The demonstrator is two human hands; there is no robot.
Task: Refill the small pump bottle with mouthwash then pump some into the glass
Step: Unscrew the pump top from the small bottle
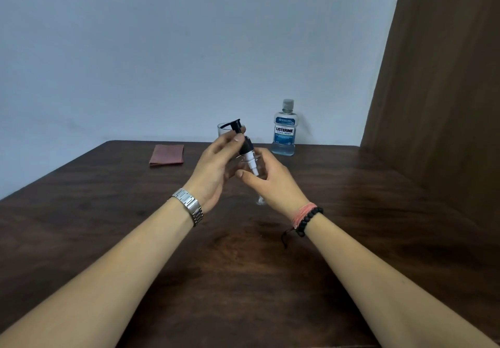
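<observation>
I am pinching the pump head (pixel 244 142) in my left hand (pixel 216 166), gripping the clear pump bottle (pixel 255 174) in my right hand (pixel 273 182); tilting risks a slip onto the counter (pixel 108 226).

Black pump head (pixel 241 137) lifted, tilted; clear bottle (pixel 258 180) below.

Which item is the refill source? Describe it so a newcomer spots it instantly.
On the dark wooden table, look to the far edge against the pale wall, right of the hands. There stands the Listerine mouthwash bottle, upright and capped: the only labelled item, holding blue liquid, unlike the clear empty glass.
</observation>
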